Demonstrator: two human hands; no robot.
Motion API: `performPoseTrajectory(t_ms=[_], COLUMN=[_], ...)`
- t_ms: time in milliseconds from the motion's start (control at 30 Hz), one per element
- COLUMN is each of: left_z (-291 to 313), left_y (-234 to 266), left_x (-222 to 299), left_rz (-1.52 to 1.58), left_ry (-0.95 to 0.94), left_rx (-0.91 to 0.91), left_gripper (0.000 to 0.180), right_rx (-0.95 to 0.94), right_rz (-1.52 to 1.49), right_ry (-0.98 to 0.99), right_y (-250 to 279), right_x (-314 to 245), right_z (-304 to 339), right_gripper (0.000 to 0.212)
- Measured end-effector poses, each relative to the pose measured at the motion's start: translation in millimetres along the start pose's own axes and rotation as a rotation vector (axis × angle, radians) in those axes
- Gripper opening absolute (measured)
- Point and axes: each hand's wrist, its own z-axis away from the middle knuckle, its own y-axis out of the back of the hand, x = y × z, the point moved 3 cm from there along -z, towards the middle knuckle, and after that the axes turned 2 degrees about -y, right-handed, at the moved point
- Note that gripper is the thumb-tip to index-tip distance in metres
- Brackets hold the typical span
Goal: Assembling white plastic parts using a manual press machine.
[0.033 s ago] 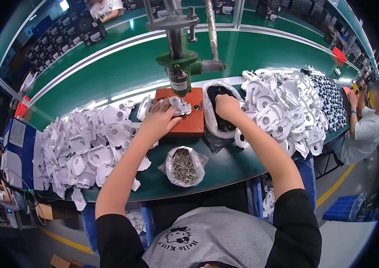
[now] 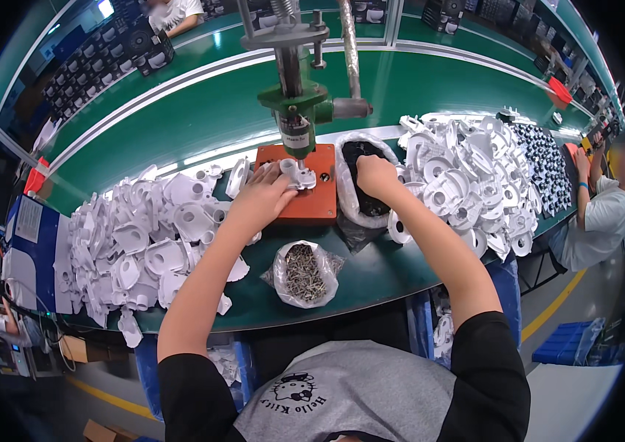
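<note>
Biggest thing from where I'm standing is the long green surface [image 2: 202, 110] running behind everything, then the dark green table [image 2: 371, 283] in front. Two huge heaps of white plastic bits eat up most of that table, the left heap [image 2: 143, 243] and the right heap [image 2: 460, 169], so working room is basically the gap between. A green-and-grey press [image 2: 296, 103] hangs over the middle, its tip right above an orange block [image 2: 305, 211]. Crowding the block's right side is a clear bag of black pieces [image 2: 351, 210], with a smaller bag of screws [image 2: 283, 291] in front.

Right hand [image 2: 377, 179] is dug into the black pieces, fingertips buried, so I can't tell if it's pinching any. Left hand [image 2: 259, 195] has fingers and thumb around a white part [image 2: 302, 179] on the block, under the press tip, partly blocking my view.

Versus a moment ago? Barely anything: left thumb's tucked in closer, right hand's shifted a hair rightward.
</note>
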Motion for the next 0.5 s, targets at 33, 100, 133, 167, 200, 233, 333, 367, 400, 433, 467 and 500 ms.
performPoseTrajectory(t_ms=[33,100,133,167,200,233,333,367,400,433,467,500], left_z=[1.5,3.7,4.8,5.5,6.3,6.9,7.9,8.7,9.0,9.5,9.9,9.7], left_y=[-0.9,-1.5,-3.0,-3.1,-5.3,-7.9,-15.3,-15.5,-17.2,-17.6,-18.3,-18.3], left_x=[-1.6,-2.4,-2.0,-1.5,-0.4,1.2,12.0,14.8,17.4,18.7,19.0,19.6], left_rz=[0.042,0.036,0.034,0.031,0.018,0.004,0.0,-0.008,-0.01,0.019,0.05,0.043], left_ry=[0.01,0.007,0.002,0.005,0.028,0.053,0.104,0.109,0.113,0.147,0.188,0.188], left_rx=[-0.025,-0.024,-0.05,-0.017,-0.026,-0.035,0.062,0.12,0.119,0.149,0.151,0.153], left_gripper=[0.021,0.022,0.023,0.023,0.024,0.025,0.027,0.027,0.027,0.026,0.026,0.027], right_rx=[-0.014,-0.037,-0.05,0.035,0.057,0.103,0.285,0.276,0.306,0.37,0.396,0.439], right_rz=[-0.007,-0.005,-0.006,-0.032,-0.039,-0.082,-0.309,-0.452,-0.426,-0.408,-0.414,-0.422], right_ry=[-0.015,-0.022,-0.016,0.004,-0.016,-0.037,0.145,0.262,0.377,0.514,0.545,0.585], right_y=[-0.8,-1.8,-2.1,1.7,3.7,7.6,22.1,24.3,24.8,25.5,21.7,19.6], right_x=[2.1,5.0,5.4,5.2,4.5,3.7,-12.9,-22.2,-34.3,-46.0,-57.4,-64.5], right_z=[1.6,6.4,9.7,12.7,15.8,18.4,21.8,21.9,20.8,20.1,17.8,16.3], right_gripper=[0.018,0.016,0.016,0.016,0.016,0.012,0.014,0.013,0.013,0.013,0.012,0.011])
